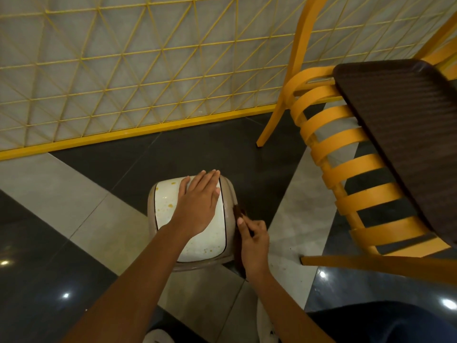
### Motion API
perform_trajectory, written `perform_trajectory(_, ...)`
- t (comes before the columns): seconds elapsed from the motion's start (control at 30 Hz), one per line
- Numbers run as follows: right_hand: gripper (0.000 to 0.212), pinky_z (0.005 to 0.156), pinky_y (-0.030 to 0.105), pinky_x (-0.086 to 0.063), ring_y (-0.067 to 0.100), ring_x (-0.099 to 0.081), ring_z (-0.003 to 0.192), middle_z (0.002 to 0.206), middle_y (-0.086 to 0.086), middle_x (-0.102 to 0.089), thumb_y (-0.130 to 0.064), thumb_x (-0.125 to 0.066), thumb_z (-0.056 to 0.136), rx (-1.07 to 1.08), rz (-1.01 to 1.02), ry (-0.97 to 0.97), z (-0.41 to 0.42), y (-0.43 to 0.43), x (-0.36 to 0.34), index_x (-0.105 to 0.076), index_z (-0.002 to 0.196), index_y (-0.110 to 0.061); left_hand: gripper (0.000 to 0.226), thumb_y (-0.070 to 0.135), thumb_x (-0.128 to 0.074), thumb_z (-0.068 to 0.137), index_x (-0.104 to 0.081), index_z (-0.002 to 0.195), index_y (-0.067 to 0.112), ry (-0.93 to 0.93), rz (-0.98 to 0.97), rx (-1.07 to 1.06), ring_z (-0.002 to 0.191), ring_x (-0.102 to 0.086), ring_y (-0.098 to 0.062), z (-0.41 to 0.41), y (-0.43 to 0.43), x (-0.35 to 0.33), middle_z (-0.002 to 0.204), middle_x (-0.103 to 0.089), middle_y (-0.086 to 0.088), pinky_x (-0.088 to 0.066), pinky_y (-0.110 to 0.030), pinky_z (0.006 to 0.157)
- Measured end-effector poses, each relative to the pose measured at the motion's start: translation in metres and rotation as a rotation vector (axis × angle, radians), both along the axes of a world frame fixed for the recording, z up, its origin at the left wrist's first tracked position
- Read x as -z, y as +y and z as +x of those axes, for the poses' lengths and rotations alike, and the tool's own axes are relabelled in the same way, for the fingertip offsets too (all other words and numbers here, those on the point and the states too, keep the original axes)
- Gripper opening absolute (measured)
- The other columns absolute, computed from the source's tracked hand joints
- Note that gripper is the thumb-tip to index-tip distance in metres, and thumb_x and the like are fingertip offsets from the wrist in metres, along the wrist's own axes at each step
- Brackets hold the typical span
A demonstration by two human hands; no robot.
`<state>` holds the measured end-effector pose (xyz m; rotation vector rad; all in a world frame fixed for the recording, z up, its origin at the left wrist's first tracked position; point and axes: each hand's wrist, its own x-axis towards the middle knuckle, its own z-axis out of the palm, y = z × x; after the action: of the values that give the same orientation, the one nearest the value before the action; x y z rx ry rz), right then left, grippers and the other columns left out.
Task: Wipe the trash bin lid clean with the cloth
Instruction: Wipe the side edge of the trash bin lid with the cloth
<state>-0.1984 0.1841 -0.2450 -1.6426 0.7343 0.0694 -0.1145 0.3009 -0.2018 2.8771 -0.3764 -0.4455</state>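
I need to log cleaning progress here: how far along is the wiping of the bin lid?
Barely begun, by the look of it. The white lid shows yellowish spots near its far-left part and along the near edge, so no part looks clearly cleaned. The left hand lies flat on the lid, steadying it. The right hand holds the dark cloth at the bin's right rim. Wiping off the spots remains.

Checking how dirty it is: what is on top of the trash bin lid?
The left hand lies flat on the white trash bin lid, with orange-brown spots around it. Whatever lies under the palm is hidden. The right hand holds a dark cloth at the right rim.
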Motion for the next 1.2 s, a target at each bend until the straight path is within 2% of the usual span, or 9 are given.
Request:
perform_trajectory(0.23,0.003,0.065,0.001,-0.044,-0.006,-0.056,0.08,0.088,-0.01,-0.049,-0.019,-0.056,0.089,0.045,0.078,-0.12,-0.001,0.013,-0.02,-0.058,0.09,-0.017,0.049,0.034,-0.011,0.1,-0.005,0.147,0.025,0.002,0.009,-0.002,0.144,-0.001,-0.012,0.0,-0.001,-0.001,0.156,-0.007,0.007,0.004,-0.032,0.116)
perform_trajectory(0.33,0.005,0.07,-0.002,-0.041,0.002,-0.053,0.084,0.09,-0.01,-0.047,-0.018,-0.056,0.089,0.061,0.01,-0.148,0.015,0.016,-0.025,-0.058,0.088,-0.022,0.052,0.038,-0.005,0.097,-0.008,0.147,0.025,-0.019,-0.013,-0.003,0.144,-0.003,-0.011,0.001,-0.001,-0.001,0.156,-0.01,0.007,0.003,-0.032,0.116)
perform_trajectory(0.47,0.006,0.076,0.006,-0.044,0.006,-0.054,0.09,0.093,-0.01,-0.048,-0.023,-0.057,0.089,0.032,-0.019,-0.165,0.02,0.017,-0.025,-0.06,0.094,-0.022,0.048,0.03,-0.017,0.1,-0.009,0.147,0.023,-0.017,-0.03,-0.001,0.144,-0.003,-0.012,-0.001,-0.001,-0.002,0.156,-0.01,0.006,0.004,-0.033,0.115)
perform_trajectory(0.53,0.01,0.073,0.008,-0.048,0.001,-0.057,0.088,0.095,-0.007,-0.05,-0.019,-0.057,0.089,0.055,0.077,-0.191,0.002,0.019,-0.024,-0.058,0.098,-0.021,0.048,0.03,-0.015,0.1,-0.007,0.147,0.024,-0.009,-0.031,-0.007,0.144,-0.002,-0.011,-0.002,-0.001,-0.003,0.156,-0.009,0.007,0.004,-0.032,0.115)
perform_trajectory(0.6,0.015,0.069,0.005,-0.047,-0.007,-0.056,0.086,0.093,-0.006,-0.047,-0.011,-0.057,0.088,0.118,0.134,-0.232,-0.014,0.023,-0.018,-0.058,0.102,-0.007,0.049,0.031,-0.014,0.1,-0.005,0.147,0.024,-0.005,-0.012,-0.001,0.144,-0.001,-0.011,-0.001,0.0,-0.003,0.156,-0.007,0.007,0.004,-0.032,0.115)
perform_trajectory(0.83,0.011,0.07,-0.002,-0.039,-0.017,-0.048,0.078,0.09,-0.01,-0.043,-0.016,-0.056,0.09,0.086,0.015,-0.24,0.013,0.02,-0.022,-0.059,0.097,-0.008,0.048,0.03,-0.016,0.1,-0.009,0.147,0.023,-0.017,-0.04,-0.002,0.144,-0.003,-0.012,-0.001,-0.001,-0.002,0.156,-0.011,0.006,0.003,-0.034,0.116)
perform_trajectory(0.93,0.015,0.072,0.005,-0.044,-0.004,-0.054,0.083,0.095,-0.005,-0.05,-0.024,-0.055,0.09,0.072,0.005,-0.262,-0.005,0.02,-0.017,-0.058,0.101,-0.014,0.049,0.031,-0.015,0.1,-0.005,0.147,0.025,-0.005,-0.006,0.001,0.144,-0.001,-0.012,-0.001,0.0,-0.003,0.156,-0.007,0.007,0.004,-0.033,0.116)
perform_trajectory(1.03,0.015,0.073,0.01,-0.049,-0.002,-0.056,0.08,0.091,-0.007,-0.049,-0.018,-0.055,0.091,0.171,0.091,-0.157,-0.012,0.021,-0.01,-0.057,0.103,-0.01,0.049,0.031,-0.014,0.1,-0.005,0.147,0.025,-0.007,-0.018,0.0,0.144,-0.002,-0.011,0.0,-0.001,-0.003,0.156,-0.008,0.007,0.004,-0.033,0.116)
perform_trajectory(1.2,0.011,0.07,0.009,-0.045,0.004,-0.053,0.083,0.091,-0.007,-0.052,-0.028,-0.052,0.091,0.098,0.028,-0.023,0.011,0.009,-0.015,-0.05,0.093,-0.017,0.049,0.031,-0.014,0.1,-0.006,0.147,0.024,-0.019,-0.019,-0.005,0.144,-0.003,-0.012,-0.001,0.0,-0.001,0.156,-0.01,0.007,0.003,-0.033,0.116)
